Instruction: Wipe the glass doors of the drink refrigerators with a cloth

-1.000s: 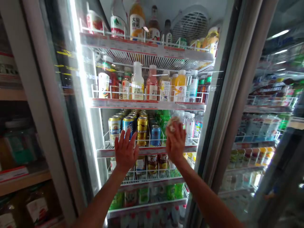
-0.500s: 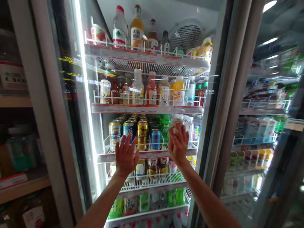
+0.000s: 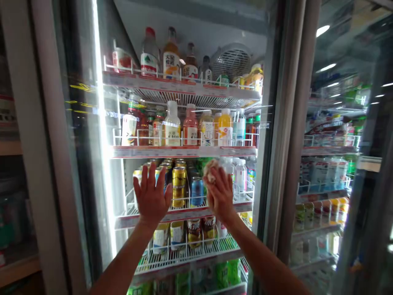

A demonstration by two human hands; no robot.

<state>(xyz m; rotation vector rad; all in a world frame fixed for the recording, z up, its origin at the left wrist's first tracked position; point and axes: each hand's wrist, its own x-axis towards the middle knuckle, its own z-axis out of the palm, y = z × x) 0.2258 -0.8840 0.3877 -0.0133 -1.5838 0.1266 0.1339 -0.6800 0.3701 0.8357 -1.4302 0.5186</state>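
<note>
Two bare forearms (image 3: 125,252) reach up to a cooler's glass door (image 3: 193,20), the left hand (image 3: 152,201) holding nothing, palm forward and fingers spread, the right hand (image 3: 220,196) grasping a crumpled pale cloth (image 3: 210,170) under its fingers at the pane. Behind the glass, a gold can (image 3: 179,186) and a blue can (image 3: 197,189) stand on a wire shelf (image 3: 184,214), seen between the hands. Farthest back, a round fan grille (image 3: 233,61) shows behind the top-shelf bottles (image 3: 171,57).
</note>
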